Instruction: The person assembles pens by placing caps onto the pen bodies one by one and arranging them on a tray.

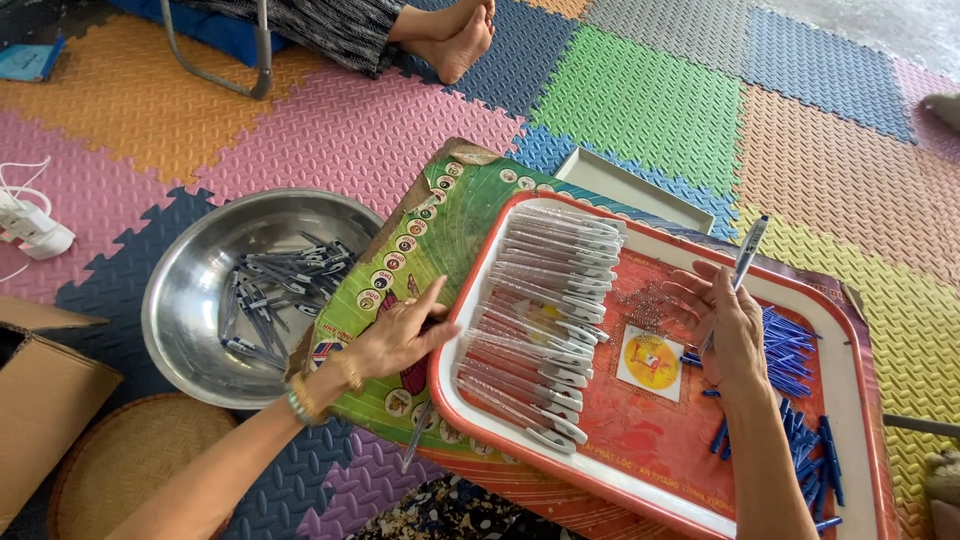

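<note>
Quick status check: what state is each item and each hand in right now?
right hand: holding one clear pen upright over the tray
left hand: resting on the tray's left rim, fingers spread
red tray: flat, holding rows of clear barrels and loose blue parts
steel bowl: partly filled with pens
cardboard box: open

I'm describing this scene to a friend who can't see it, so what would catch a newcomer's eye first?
First, the red tray with a neat row of clear pen barrels on its left side and a heap of blue pen parts on its right. The right hand holds up one pen over the tray, while the left hand rests at the tray's left edge. Further left sits a steel bowl with finished pens, on bright foam floor mats.
</note>
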